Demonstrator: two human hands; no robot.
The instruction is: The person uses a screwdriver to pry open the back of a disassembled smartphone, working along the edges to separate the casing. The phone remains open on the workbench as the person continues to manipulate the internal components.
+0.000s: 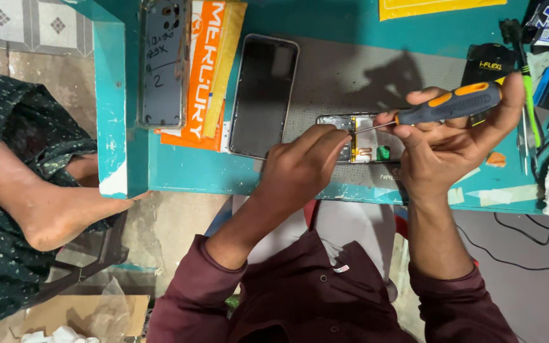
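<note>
Head view, left to right: at far left, another person's bare foot [52,213] beside the teal worktop [179,168]; upper left of centre, a grey phone back cover [162,63], an orange packet [203,76] and a dark phone screen [263,95]. At centre, left hand [300,166], fingers curled, pressing on the opened phone body [366,143] lying on the worktop. Right of centre, right hand [455,143] closed around an orange-and-grey screwdriver [446,107], its tip touching the phone body; tweezers [528,127] at far right
</note>
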